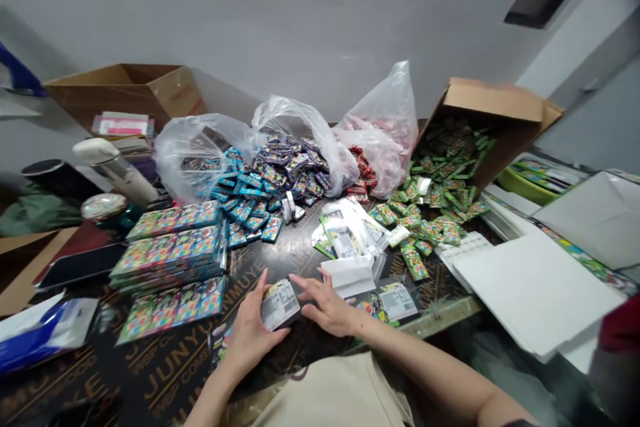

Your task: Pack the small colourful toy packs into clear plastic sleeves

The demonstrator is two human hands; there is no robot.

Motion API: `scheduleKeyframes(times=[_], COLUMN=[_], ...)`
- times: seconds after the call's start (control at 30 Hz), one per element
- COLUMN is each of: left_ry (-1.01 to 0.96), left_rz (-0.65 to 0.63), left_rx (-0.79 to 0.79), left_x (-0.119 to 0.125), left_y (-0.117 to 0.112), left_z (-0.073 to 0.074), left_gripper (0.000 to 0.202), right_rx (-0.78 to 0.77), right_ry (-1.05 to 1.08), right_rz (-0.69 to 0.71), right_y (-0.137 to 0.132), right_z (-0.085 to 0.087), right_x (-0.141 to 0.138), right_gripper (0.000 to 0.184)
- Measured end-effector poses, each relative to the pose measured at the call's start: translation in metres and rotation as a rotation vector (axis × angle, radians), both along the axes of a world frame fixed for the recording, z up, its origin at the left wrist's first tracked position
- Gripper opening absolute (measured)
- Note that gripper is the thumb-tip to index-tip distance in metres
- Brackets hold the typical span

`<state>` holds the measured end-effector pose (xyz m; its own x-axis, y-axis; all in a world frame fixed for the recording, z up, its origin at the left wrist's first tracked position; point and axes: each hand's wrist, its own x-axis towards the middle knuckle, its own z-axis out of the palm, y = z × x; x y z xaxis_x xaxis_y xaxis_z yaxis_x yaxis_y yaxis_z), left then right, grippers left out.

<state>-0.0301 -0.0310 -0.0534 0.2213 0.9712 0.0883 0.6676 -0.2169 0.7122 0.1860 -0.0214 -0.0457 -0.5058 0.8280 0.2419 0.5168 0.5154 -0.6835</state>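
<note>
A flat printed packet with a white barcode label (pixel 281 305) lies on the table in front of me. My left hand (pixel 247 332) rests over its left part, thumb and fingers spread apart, covering some of the print. From the other side, the fingers of my right hand (pixel 327 307) stretch out at the packet's right edge; whether they touch it is hard to tell. Beside my right wrist lies another dark printed packet (pixel 400 300) with a similar label. A white folded piece (pixel 347 275) is just beyond my right hand.
Stacked colourful packs (pixel 170 250) stand at left. Behind are loose blue sachets (pixel 245 197), purple sachets (pixel 295 163) and red sachets (pixel 361 173) by clear bags. Green sachets (pixel 440 193) spill from a tipped carton (pixel 500 103). White sheets (pixel 537 287) lie at right, a flask (pixel 117 170) at left.
</note>
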Motion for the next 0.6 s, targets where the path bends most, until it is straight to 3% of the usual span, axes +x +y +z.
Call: scheduleKeyframes(times=[0.07, 0.17, 0.23, 0.27, 0.4, 0.5, 0.6], left_ry=[0.027, 0.107, 0.171, 0.2, 0.274, 0.31, 0.362], left_rz=[-0.024, -0.072, -0.109, -0.119, -0.123, -0.121, -0.136], left_rx=[0.009, 0.015, 0.031, 0.042, 0.063, 0.061, 0.081], left_x=[0.004, 0.004, 0.003, 0.001, -0.003, -0.006, -0.01], left_y=[0.003, 0.005, 0.006, 0.005, 0.003, 0.006, 0.013], left_z=[-0.003, -0.012, -0.02, -0.024, -0.038, -0.045, -0.056], left_gripper=[0.098, 0.096, 0.093, 0.092, 0.087, 0.089, 0.085], right_rx=[0.032, 0.081, -0.045, -0.085, -0.217, -0.285, -0.281], right_ry=[-0.022, -0.1, -0.267, -0.282, -0.277, -0.272, -0.265], right_rz=[-0.077, -0.538, -0.844, -0.925, -1.129, -1.223, -1.265], right_y=[0.02, 0.08, 0.128, 0.15, 0.212, 0.236, 0.251], right_z=[0.002, 0.009, 0.014, 0.016, 0.017, 0.01, 0.003], right_x=[0.012, 0.055, 0.09, 0.107, 0.144, 0.141, 0.129], right_gripper=[0.051, 0.047, 0.051, 0.056, 0.078, 0.086, 0.078])
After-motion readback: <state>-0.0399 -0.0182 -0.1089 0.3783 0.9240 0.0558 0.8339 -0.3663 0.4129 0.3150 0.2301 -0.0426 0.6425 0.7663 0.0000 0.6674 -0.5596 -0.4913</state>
